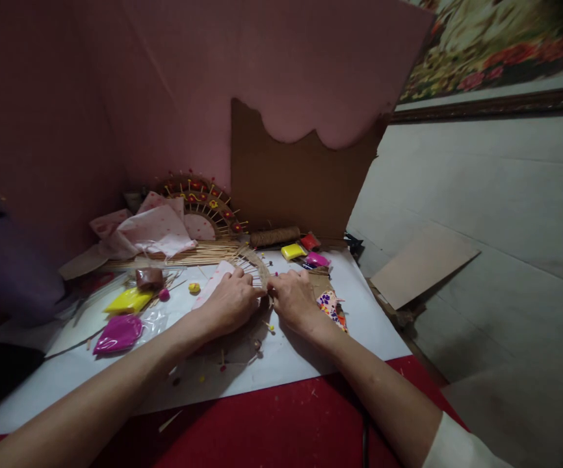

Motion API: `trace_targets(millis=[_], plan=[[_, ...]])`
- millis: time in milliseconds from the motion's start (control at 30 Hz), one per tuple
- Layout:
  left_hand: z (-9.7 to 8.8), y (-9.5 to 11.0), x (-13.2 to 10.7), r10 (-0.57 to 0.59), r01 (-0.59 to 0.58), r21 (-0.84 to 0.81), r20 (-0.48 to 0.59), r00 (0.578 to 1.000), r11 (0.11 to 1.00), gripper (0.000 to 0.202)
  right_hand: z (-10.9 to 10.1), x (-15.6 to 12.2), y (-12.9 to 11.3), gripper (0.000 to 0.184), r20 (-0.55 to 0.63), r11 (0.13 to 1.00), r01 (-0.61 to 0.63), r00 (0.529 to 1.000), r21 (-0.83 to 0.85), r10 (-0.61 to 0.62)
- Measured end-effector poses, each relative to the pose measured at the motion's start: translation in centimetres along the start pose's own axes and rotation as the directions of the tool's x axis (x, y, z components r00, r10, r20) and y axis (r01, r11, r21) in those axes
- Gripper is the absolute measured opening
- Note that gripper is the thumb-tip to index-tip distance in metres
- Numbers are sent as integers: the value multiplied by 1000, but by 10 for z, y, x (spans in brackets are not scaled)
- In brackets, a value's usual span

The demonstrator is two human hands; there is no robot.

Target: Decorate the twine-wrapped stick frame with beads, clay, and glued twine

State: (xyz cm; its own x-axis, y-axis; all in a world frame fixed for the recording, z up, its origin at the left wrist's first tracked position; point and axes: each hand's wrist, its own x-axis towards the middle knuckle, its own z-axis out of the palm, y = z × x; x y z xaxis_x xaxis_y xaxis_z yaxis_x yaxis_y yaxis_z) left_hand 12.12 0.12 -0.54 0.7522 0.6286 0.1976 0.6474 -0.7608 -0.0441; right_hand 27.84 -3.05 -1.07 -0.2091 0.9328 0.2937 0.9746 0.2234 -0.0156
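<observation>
A half-round stick fan (259, 260) of thin pale sticks and a brown curved band lies on white paper, partly hidden by my hands. My left hand (233, 298) closes over its left and lower part, beside a patch of pink dotted fabric (209, 285). From the right, my right hand (294, 298) has its bent fingers closed at the band's edge, close to the left fingertips. Exactly what sits between the fingertips is hidden. Several small ball-headed sticks (270, 327) lie just below my hands. A flower-dotted piece (330, 305) is right of my right hand.
A finished-looking decorated fan (213, 205) stands behind, beside crumpled pink cloth (152, 227). Brown cardboard (296, 175) leans on the wall, with a twine roll (275, 236) before it. Clay packets, yellow (129, 301) and magenta (118, 335), lie left; a yellow packet (294, 251) lies at the back.
</observation>
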Motion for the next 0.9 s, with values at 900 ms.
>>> trace_targets(millis=[900], plan=[[3,-2,3,14,-14,13,-10,1000,1000,34,-6,9,24,16,173,994,-100,981,35,93]])
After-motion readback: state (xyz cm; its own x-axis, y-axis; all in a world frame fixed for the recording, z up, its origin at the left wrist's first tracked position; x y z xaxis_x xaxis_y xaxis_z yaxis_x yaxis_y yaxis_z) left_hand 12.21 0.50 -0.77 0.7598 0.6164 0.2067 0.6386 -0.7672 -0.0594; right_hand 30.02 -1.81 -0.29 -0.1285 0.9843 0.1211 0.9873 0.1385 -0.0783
